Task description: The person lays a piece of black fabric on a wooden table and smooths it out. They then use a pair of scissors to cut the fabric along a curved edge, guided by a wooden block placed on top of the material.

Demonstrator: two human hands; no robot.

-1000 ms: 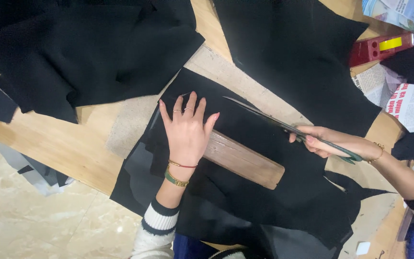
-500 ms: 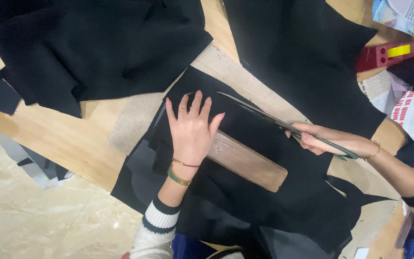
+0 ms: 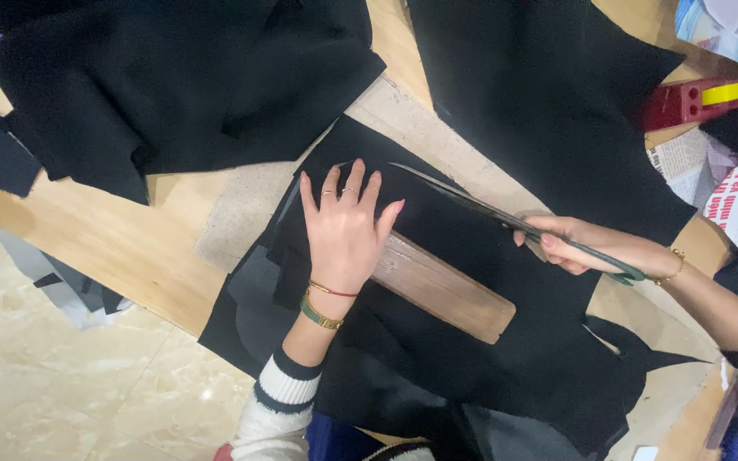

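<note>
Left hand (image 3: 345, 229): one, yours, fingers spread flat on the black fabric piece (image 3: 471, 341), frame centre; grip holds nothing.
Right hand (image 3: 578, 246): one, grip closed around one pair of scissors (image 3: 506, 218).
Wooden block (image 3: 442, 287): one, on the fabric.
Tabletop (image 3: 104, 248): two more black pieces, top.

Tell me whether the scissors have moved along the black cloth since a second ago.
Cannot tell. The scissors in the right hand lie about as before relative to the wooden block; the whole view shifted, so the camera moved, and any advance is too slight to judge.
</note>
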